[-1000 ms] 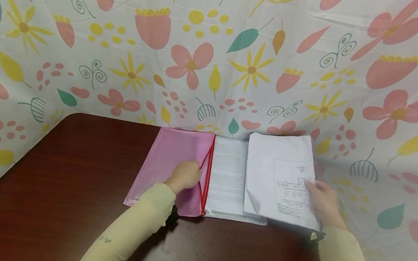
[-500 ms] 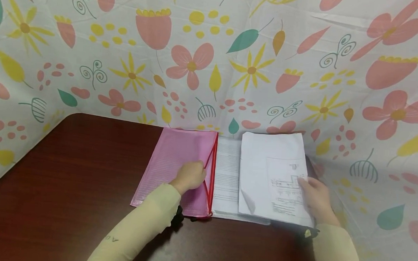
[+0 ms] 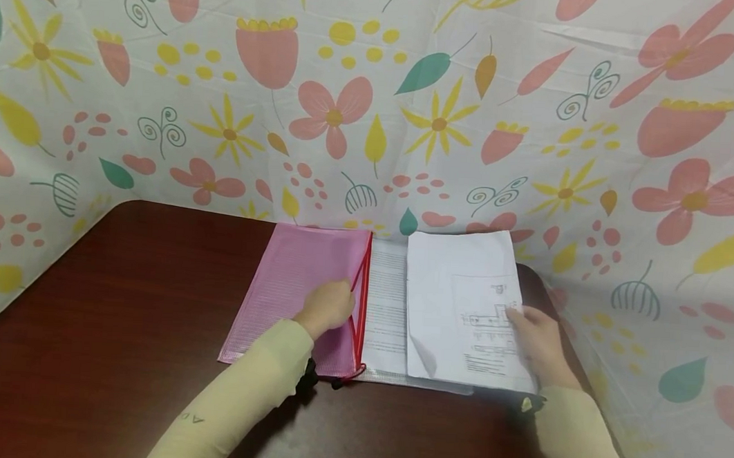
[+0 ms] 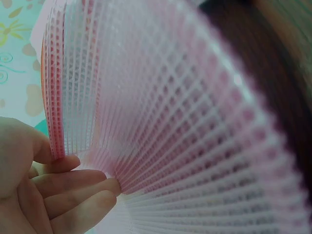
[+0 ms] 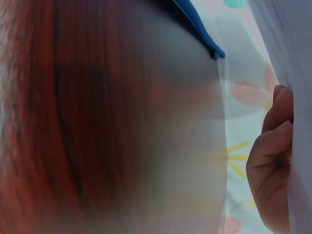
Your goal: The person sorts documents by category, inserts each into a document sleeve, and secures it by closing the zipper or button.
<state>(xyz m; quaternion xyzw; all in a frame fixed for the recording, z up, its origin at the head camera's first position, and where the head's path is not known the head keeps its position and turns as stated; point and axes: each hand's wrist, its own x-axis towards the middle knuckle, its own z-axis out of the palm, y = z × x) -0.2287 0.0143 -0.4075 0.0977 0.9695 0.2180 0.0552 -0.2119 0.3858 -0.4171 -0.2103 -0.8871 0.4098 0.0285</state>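
Observation:
My left hand [image 3: 328,304] pinches the right-hand, red-zippered edge of a pink mesh zipper pouch [image 3: 300,253] and holds its mouth parted. In the left wrist view, the thumb and fingers [image 4: 73,187] are at the pouch's edge and its mesh [image 4: 195,97] curves away. My right hand [image 3: 542,342] grips the right edge of a stack of white papers [image 3: 452,261] bearing a printed line drawing. The right wrist view shows curled fingers [image 5: 275,151] behind the papers. Between pouch and stack, a clear mesh pouch [image 3: 396,378] with printed sheets lies partly covered.
Everything is at the back of a dark brown wooden table [image 3: 120,313]. A flower-patterned cloth [image 3: 373,105] hangs along its back and sides. A blue strip [image 5: 197,27] shows above the table in the right wrist view. Dark wrist gear [image 3: 306,378] sits under the left sleeve.
My right hand has moved left with the papers, covering more of the clear pouch. The pink pouch shifted slightly right, then back left, with my left hand still gripping its edge.

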